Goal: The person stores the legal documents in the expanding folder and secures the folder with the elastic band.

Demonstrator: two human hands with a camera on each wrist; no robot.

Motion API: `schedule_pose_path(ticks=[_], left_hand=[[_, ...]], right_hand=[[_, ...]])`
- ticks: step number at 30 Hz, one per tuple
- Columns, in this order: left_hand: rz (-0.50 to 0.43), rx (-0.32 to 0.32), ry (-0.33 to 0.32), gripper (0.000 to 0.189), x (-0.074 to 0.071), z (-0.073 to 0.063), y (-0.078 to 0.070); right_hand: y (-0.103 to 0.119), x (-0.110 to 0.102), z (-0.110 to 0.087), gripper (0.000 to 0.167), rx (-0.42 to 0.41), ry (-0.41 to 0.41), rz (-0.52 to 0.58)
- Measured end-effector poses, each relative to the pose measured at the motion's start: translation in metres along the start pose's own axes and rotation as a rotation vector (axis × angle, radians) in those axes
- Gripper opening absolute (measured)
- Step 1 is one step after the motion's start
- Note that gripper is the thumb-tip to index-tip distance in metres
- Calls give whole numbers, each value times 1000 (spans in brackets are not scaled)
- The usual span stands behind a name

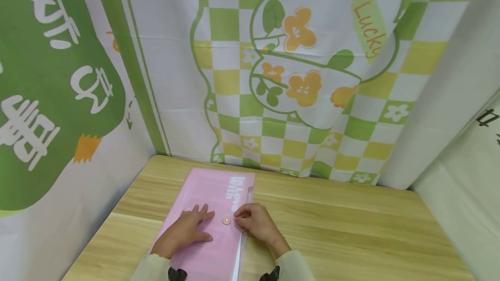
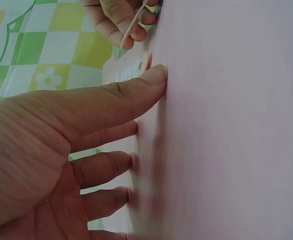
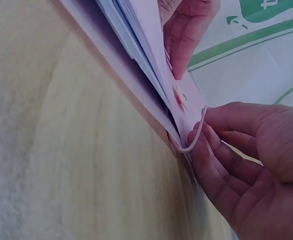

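Observation:
A pink expanding file folder [image 1: 207, 183] with white "With Love" lettering lies on the wooden table, its cover down. With fingers spread, my left hand [image 1: 186, 229] rests on the cover, left of a small round button [image 1: 226, 220]. My right hand [image 1: 257, 222] is at the folder's right edge, beside the button. Between thumb and finger it pinches a thin pink cord [image 3: 189, 149], which loops around the edge in the right wrist view. White and bluish sheets [image 3: 131, 42] show inside the folder's side. The left wrist view shows the left thumb and fingertips touching the cover.
The wooden table [image 1: 351, 224] extends to the right of the folder. Behind it hangs a green and yellow checked curtain [image 1: 258, 137] with flowers. More printed cloth [image 1: 97, 181] hangs along the left side, and pale cloth [image 1: 465, 185] on the right.

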State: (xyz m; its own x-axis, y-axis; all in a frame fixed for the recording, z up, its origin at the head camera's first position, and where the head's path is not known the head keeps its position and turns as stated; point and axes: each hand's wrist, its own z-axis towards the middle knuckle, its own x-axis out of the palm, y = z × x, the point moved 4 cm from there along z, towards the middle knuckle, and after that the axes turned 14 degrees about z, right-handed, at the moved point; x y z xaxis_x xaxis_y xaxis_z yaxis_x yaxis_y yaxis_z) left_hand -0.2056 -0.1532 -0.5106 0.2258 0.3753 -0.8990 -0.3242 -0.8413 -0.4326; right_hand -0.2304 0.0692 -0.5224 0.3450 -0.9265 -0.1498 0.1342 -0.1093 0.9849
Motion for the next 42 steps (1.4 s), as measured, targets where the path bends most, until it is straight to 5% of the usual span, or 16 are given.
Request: schedule_pose_path(ticks=[10,42], left_hand=[[14,-3,-2,70,3,0,1],[15,-14,-8,69,2,2,-2]], right_hand=[[-1,5,3,9,-44,9,-122],[1,8,2,24,-27,-42,-273]])
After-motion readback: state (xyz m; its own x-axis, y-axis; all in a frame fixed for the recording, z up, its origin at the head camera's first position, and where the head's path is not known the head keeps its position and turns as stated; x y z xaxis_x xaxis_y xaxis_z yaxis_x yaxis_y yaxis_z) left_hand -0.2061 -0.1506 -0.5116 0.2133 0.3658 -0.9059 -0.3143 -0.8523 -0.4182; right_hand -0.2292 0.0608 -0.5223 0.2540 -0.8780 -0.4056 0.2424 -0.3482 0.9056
